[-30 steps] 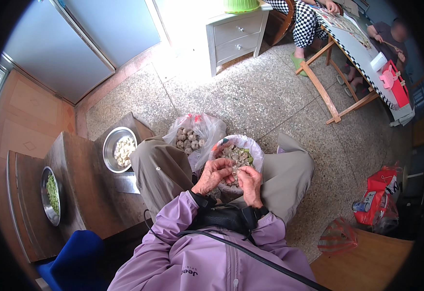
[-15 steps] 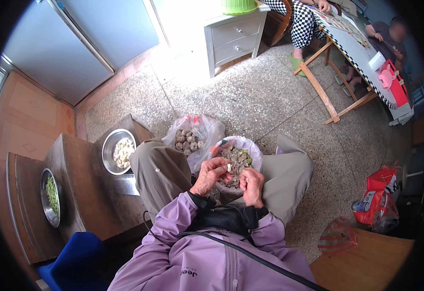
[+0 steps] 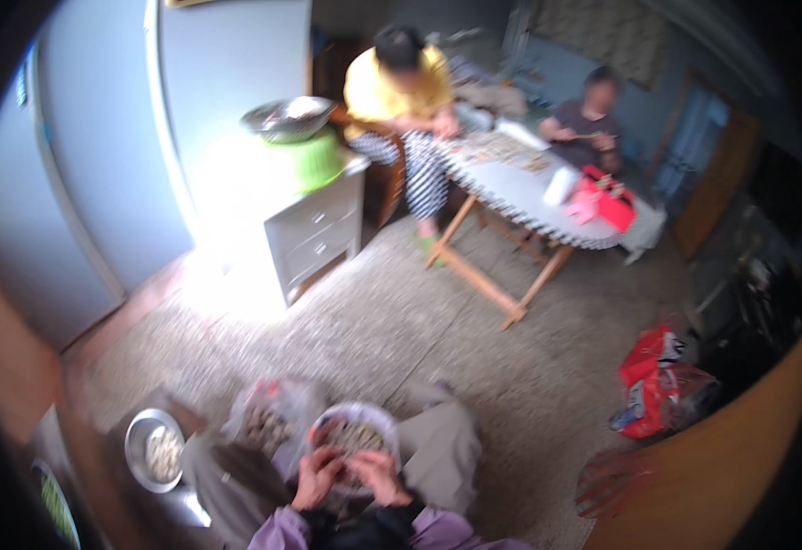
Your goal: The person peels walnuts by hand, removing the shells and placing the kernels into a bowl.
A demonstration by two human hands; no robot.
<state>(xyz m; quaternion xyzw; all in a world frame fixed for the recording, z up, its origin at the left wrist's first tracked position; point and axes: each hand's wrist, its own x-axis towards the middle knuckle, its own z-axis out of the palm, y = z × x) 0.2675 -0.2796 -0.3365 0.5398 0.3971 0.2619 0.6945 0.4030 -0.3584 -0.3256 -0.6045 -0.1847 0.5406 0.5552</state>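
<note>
Both hands meet over a bin lined with a pale bag, set between my knees and holding brownish peel scraps. My left hand has its fingers curled inward, and my right hand faces it with bent fingers close by. Motion blur hides whatever small piece lies between the fingertips. Left of the bin sits a clear plastic bag of garlic bulbs. Beyond my left knee, a steel bowl contains peeled garlic cloves.
Another bowl of green pieces is at the lower left edge. A white drawer cabinet carries a green basket. Two people sit by a folding table. Red bags lie at right beside a wooden surface.
My view has tilted up, so the hands and bin appear lower and the seated people show more fully. The white clove seen earlier at my left fingertips is now indistinct.
</note>
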